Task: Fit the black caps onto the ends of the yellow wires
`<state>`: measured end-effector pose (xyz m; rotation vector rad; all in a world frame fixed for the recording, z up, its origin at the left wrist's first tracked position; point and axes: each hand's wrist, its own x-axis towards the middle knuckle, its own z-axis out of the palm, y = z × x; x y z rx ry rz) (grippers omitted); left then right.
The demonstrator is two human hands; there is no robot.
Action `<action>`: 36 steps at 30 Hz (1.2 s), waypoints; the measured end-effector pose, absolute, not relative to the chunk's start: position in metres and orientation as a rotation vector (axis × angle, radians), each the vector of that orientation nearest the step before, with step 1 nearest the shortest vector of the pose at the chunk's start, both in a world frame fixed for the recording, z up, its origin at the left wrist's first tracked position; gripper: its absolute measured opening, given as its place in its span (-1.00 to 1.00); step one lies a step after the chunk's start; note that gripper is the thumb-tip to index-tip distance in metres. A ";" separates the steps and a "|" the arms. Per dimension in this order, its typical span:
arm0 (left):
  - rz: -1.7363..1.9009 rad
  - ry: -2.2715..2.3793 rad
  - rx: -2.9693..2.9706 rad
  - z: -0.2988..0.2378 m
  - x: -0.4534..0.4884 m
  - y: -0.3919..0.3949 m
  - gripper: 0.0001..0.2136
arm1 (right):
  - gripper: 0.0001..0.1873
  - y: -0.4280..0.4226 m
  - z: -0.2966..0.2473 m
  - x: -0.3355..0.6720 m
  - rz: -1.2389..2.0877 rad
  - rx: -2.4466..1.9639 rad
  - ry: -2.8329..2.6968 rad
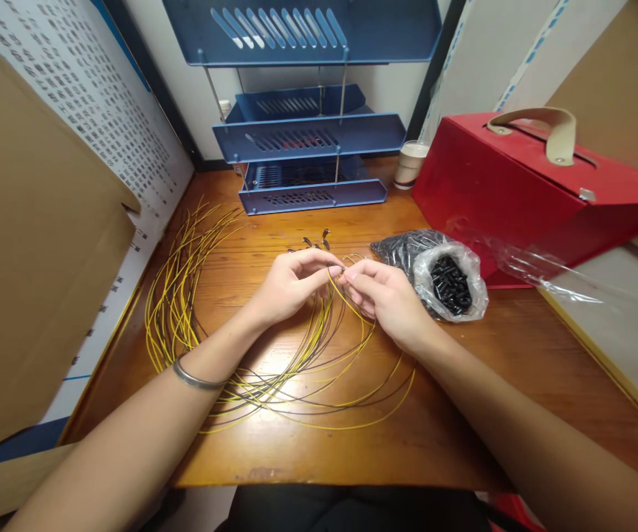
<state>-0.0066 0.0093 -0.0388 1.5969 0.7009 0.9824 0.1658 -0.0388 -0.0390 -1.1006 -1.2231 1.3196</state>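
Over the middle of the desk, my left hand (303, 282) and my right hand (377, 294) meet at the fingertips, both pinched closed. Between them is the end of a yellow and black wire (346, 297); a small dark piece shows at the pinch, too small to make out. A loose bundle of yellow and black wires (172, 310) curves across the desk from the far left and under my hands. Just beyond my fingers lie several wire ends with black tips (326, 241). Right of my right hand, an open clear plastic bag (479, 292) holds many small black sleeves (450, 287).
A blue tiered tray rack (313, 199) stands at the back of the wooden desk (319, 465). A paper cup (410, 164) is beside it. The red box (496, 192) with a beige handle takes up the back right. Cardboard (36, 244) borders the left side.
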 end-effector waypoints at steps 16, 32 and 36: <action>0.999 0.720 1.605 -0.039 -0.008 0.010 -0.76 | -0.80 -0.040 -0.033 0.163 1.355 -1.096 -1.157; 1.040 0.815 1.510 -0.042 -0.008 0.013 -0.63 | -0.78 -0.040 -0.036 0.162 1.323 -1.137 -1.169; 0.990 0.807 1.551 -0.041 -0.007 0.011 -0.63 | -0.76 -0.040 -0.037 0.162 1.314 -1.104 -1.193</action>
